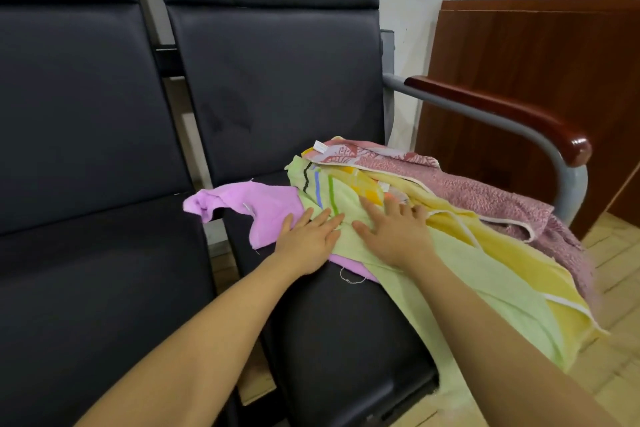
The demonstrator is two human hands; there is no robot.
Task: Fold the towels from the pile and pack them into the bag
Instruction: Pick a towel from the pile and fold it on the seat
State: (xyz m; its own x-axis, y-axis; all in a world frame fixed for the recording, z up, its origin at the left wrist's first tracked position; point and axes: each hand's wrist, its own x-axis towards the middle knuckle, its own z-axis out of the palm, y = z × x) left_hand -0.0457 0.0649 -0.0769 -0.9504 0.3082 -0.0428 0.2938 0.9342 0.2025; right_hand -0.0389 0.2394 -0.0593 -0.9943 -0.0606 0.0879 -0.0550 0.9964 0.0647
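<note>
No legible text, brand, number or sign anywhere. Only a small white tag (321,146) sewn at the far corner of the pink patterned towel (349,152), too small and blurred to read. A second pale tag (383,186) tucked among the yellow checked towel (363,184), likewise unreadable.

Purple towel (266,208) partly buried under green towel (346,204) — forearms cut off by frame edge
</note>
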